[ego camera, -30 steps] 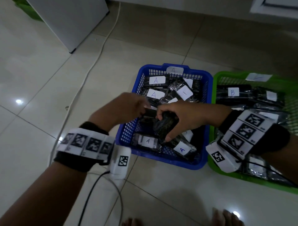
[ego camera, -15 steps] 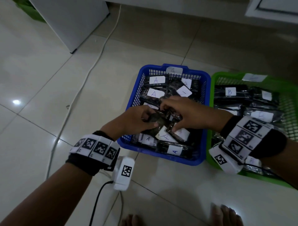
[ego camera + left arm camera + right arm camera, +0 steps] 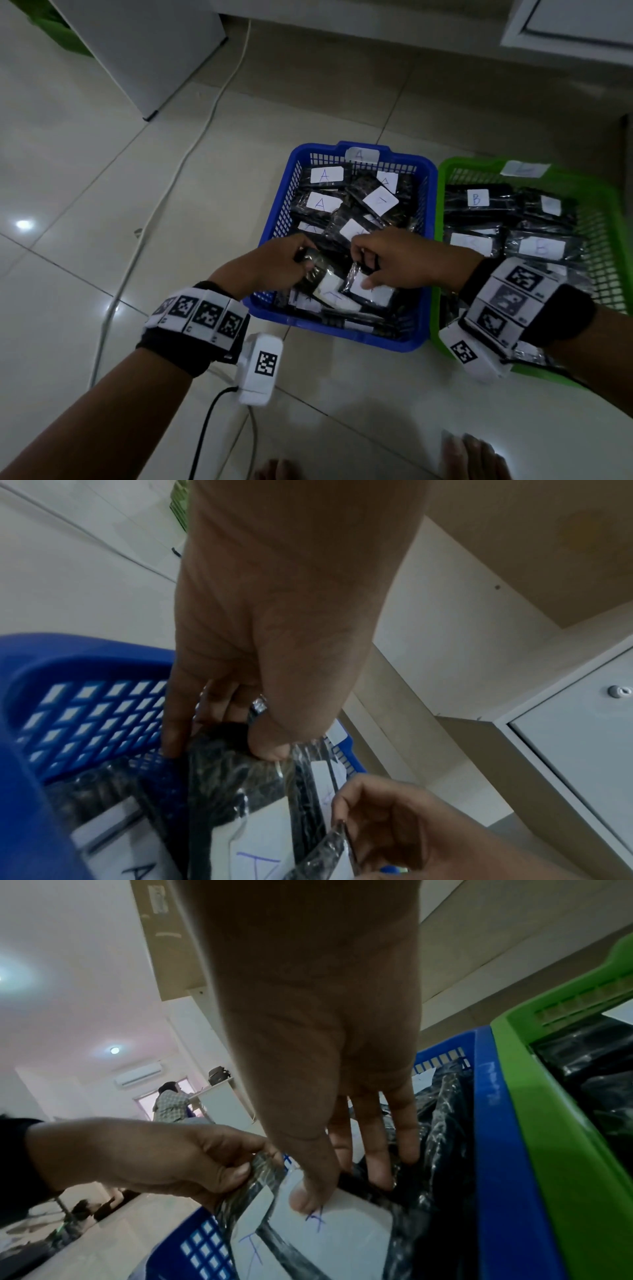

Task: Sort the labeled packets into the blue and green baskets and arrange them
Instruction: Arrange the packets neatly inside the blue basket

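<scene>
A white cable (image 3: 191,150) ran across the pale tiled floor (image 3: 85,171) at the far left. Next, the left hand (image 3: 270,265) reached into the near part of the blue basket (image 3: 274,219), thumb and fingers pinching the end of a black plastic-wrapped packet (image 3: 317,274) that carried a white label. Just beside it, to the right, the right hand (image 3: 400,262) was also inside the blue basket; its thumb pressed down on the white label of a second packet (image 3: 371,291), marked with a blue letter A, while its other fingers (image 3: 378,1150) pointed down into the black wrapping behind it. Whether those fingers actually gripped that packet could not be told. The two hands were close together but not touching. More black packets labelled A (image 3: 325,174) filled the rest of the blue basket. Touching its right side stood the green basket (image 3: 609,205), which held black packets labelled B (image 3: 478,198).
</scene>
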A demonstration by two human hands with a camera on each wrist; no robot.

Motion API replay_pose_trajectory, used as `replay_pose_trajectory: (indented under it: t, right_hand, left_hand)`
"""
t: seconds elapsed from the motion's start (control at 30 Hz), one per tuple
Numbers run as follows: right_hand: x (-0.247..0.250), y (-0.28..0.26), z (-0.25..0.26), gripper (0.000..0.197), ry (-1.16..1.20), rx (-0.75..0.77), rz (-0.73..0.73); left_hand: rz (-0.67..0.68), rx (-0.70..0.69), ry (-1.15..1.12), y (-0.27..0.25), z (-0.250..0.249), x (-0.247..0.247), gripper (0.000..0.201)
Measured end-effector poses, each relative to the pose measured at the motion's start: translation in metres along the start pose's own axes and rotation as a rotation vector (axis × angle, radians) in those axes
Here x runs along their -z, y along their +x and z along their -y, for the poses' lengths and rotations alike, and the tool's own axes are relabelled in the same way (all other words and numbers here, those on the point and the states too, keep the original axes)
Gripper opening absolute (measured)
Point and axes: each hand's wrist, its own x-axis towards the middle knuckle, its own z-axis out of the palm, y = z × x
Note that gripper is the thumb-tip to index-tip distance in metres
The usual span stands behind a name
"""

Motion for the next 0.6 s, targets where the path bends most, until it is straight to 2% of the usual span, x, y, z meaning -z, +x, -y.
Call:
replay_pose_trajectory:
  t: [0.2, 0.33, 0.4, 0.47, 0.53, 0.6]
  right_hand:
    - [0.004, 0.005, -0.006, 0.03, 0.069, -0.048, -0.01]
    - [0.009, 0.002, -0.004, 0.033, 0.124, -0.028, -0.031]
    - [0.013, 0.001, -0.002, 0.023, 0.119, 0.0, -0.022]
    - [0.017, 0.0, 0.004, 0.017, 0.108, 0.005, 0.095]
    - [0.014, -0.002, 0.017, 0.03, 0.06, -0.02, 0.259]
    - [0.004, -0.003, 0.026, 0.025, 0.008, -0.025, 0.306]
  left_hand:
    - [-0.115, 0.062, 0.073, -0.004, 0.005, 0.026, 0.017]
    - [-0.127, 0.057, 0.097, -0.004, 0.006, 0.031, 0.018]
    - [-0.142, 0.056, 0.07, -0.004, 0.007, 0.032, 0.02]
    - [-0.172, 0.052, 0.059, -0.004, 0.007, 0.033, 0.021]
    - [-0.186, 0.053, 0.056, -0.005, 0.007, 0.033, 0.02]
    - [-0.183, 0.051, 0.055, -0.005, 0.006, 0.033, 0.018]
